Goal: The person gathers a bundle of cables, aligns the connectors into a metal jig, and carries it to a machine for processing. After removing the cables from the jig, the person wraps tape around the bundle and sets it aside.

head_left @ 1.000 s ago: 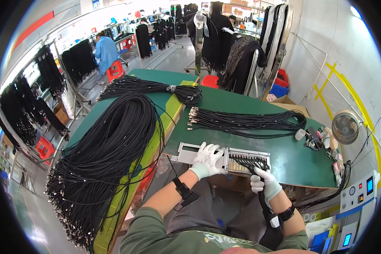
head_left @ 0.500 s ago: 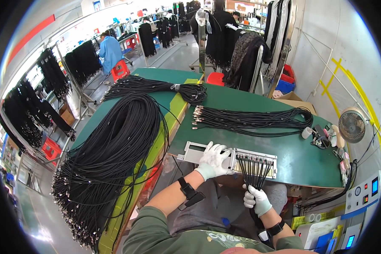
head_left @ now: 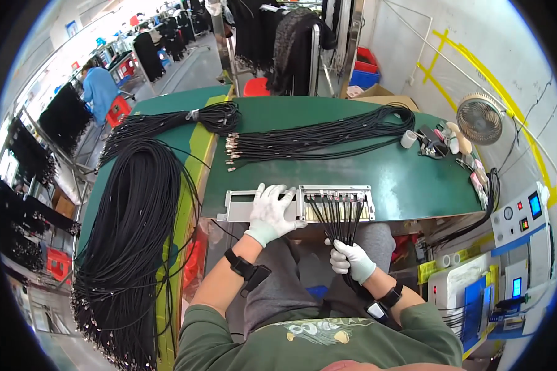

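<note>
A grey metal fixture (head_left: 241, 204) lies at the near edge of the green table (head_left: 414, 179). My gloved left hand (head_left: 270, 213) rests flat on it, fingers spread, pressing it down. Several black cables (head_left: 337, 213) with metal connectors sit side by side in the fixture's slots and hang over the table edge. My gloved right hand (head_left: 348, 256) is below the edge, closed around that bundle of cables above my lap.
A bundle of black cables (head_left: 315, 137) lies across the table's middle. A large heap of cables (head_left: 136, 235) covers the left side. A small fan (head_left: 479, 117), tape roll (head_left: 408, 139) and control boxes (head_left: 523, 213) stand at the right. A person in blue (head_left: 99, 89) works far left.
My right hand has dropped from the fixture's right end to below the table edge, gathering the hanging cables. My left hand stayed on the fixture. My head tilted down.
</note>
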### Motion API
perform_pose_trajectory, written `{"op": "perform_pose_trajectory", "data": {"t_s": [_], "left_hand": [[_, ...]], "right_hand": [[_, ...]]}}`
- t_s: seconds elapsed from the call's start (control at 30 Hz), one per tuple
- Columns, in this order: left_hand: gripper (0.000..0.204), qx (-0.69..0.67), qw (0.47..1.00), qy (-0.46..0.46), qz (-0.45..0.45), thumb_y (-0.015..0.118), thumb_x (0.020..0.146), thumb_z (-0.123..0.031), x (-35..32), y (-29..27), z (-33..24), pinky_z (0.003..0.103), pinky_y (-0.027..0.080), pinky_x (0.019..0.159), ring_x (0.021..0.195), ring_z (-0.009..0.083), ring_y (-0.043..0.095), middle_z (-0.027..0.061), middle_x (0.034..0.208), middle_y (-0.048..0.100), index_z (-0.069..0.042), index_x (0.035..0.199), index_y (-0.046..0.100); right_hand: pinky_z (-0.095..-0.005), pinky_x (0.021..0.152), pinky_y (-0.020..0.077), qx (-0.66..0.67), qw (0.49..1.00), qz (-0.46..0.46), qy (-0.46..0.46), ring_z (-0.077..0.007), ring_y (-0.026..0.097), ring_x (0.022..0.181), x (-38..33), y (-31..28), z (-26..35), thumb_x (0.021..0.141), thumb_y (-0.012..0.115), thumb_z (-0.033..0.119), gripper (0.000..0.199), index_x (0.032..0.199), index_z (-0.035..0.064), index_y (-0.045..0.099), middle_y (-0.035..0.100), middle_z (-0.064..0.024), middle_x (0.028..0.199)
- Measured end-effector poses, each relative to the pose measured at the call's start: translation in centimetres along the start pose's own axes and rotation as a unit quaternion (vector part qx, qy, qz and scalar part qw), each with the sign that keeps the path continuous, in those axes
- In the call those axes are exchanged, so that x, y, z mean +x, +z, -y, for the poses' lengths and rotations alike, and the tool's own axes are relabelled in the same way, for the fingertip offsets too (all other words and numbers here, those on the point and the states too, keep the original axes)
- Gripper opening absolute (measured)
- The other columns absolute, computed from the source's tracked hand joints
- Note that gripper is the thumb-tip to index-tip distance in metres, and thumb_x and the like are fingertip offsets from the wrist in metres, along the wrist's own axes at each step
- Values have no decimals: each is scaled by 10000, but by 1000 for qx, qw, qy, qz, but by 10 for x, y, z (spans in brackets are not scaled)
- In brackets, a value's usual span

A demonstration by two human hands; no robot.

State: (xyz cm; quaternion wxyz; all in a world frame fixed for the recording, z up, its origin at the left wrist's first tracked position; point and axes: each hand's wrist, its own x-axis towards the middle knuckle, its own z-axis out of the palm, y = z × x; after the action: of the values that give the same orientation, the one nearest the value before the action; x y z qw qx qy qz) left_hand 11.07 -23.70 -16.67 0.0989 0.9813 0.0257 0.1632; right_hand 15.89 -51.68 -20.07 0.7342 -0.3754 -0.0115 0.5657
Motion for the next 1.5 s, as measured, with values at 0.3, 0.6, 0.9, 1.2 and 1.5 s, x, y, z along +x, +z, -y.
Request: {"op": "perform_pose_trajectory", "data": {"t_s": [0.3,0.6,0.9,1.2,1.5], "left_hand": [[922,3,1000,-2,7,736,667,-687,2,3,3,536,220,1204,1319,288,472,130,1347,562,-106,1368,593],[880,-254,960,108,42,873,641,-474,-2,-14,-45,486,330,1153,1289,302,507,153,1350,558,-85,1370,570],[340,-868,436,-146,188,500,1057,-282,-4,-48,-144,439,489,970,739,181,554,7,710,497,40,1125,587],[420,-886,405,-197,-107,475,1061,-415,47,-74,-15,459,493,971,843,247,608,65,814,594,-22,1061,622],[528,-800,506,-319,-50,595,970,-545,111,-49,99,429,500,999,1006,301,633,115,1060,661,-43,1128,641]], "right_hand": [[-253,434,276,7,999,54,5,-70,310,465,-25,-4,4,1042,556,276,254,1212,92,597,391,51,620],[-253,452,344,-92,994,7,-51,-94,423,475,-98,14,21,1014,605,276,319,1236,48,579,487,5,662],[-361,645,532,-569,817,-62,-75,-282,653,674,-109,19,14,898,700,233,345,1181,55,618,658,-128,817],[-471,768,505,-845,223,-419,-249,-370,631,883,-153,-11,211,720,669,34,298,1005,104,619,625,-130,897],[-448,936,455,-889,158,-306,-301,-341,593,1072,65,-24,382,703,773,196,444,1115,119,628,638,-136,1054]]}}
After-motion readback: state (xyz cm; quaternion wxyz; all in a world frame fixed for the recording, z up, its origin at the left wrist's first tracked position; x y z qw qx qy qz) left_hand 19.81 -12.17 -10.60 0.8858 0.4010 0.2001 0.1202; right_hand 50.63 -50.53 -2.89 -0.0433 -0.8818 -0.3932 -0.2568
